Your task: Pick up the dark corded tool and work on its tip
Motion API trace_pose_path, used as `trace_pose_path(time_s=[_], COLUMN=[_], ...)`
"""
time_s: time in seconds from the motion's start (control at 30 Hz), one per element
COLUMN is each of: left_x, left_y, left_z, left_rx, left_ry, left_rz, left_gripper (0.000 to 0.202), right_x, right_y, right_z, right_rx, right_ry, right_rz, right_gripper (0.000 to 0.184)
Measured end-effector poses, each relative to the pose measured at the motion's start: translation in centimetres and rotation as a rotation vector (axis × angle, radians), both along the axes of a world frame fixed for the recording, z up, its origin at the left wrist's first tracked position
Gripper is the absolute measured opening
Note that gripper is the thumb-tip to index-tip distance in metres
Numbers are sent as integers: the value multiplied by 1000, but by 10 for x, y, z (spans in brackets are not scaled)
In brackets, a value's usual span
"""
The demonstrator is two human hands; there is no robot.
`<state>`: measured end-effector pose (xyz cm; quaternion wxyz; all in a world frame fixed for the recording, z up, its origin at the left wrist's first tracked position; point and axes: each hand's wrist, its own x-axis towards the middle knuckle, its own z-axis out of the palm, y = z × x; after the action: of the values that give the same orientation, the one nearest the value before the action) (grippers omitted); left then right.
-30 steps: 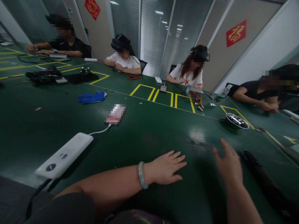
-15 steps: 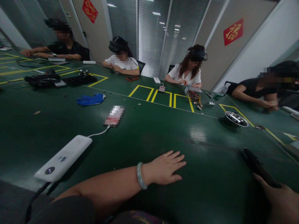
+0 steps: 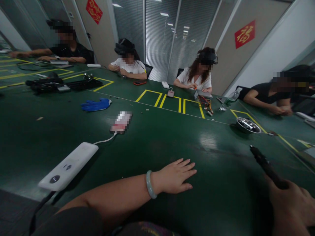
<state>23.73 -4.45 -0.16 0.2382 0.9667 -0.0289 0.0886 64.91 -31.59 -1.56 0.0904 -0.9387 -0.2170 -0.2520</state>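
My left hand [image 3: 176,177] lies palm down on the green tabletop, fingers spread, holding nothing. A pale green bangle [image 3: 150,185] circles that wrist. At the right edge, my right hand [image 3: 291,200] is wrapped round the near end of a long black stick-like tool [image 3: 262,160]. The tool slants away from me to the upper left, its narrow tip raised over the table. Its exact kind is too dark to make out. A white power bank [image 3: 70,167] rests left of my left hand, joined by a short white cable to a phone [image 3: 121,122].
A blue glove [image 3: 95,105], black gear [image 3: 46,83], a metal bowl [image 3: 248,125] and a clear plastic bottle [image 3: 230,100] stand farther off. Colourful wires [image 3: 206,105] lie before a co-worker [image 3: 197,77]. Several people sit along the far side. Yellow tape marks [image 3: 147,91] cross the table.
My right hand and the black tool have moved a little left and away from me. My left hand stays flat in place. The far-left person's arm has stretched farther left.
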Motion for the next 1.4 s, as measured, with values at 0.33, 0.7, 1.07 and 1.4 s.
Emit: trace_pose_path(time_s=[0.33,0.7,1.07,1.4], left_x=[10,3,7,13], left_y=[-4,-5,-4,-7], left_z=[-4,7,10,15], left_rx=[117,90,-64,-12], left_ry=[-65,-163,-120,-143], left_rz=[-256,-189,-214,-29], left_gripper=[42,27,29,31], right_x=[-186,-276,-256,-179], right_y=[116,212,191,84], right_z=[26,31,58,79], right_rx=[-125,-188,-94,-523], right_ry=[64,309,413,588], right_rz=[613,1098,1143,858], right_gripper=[44,40,61,30])
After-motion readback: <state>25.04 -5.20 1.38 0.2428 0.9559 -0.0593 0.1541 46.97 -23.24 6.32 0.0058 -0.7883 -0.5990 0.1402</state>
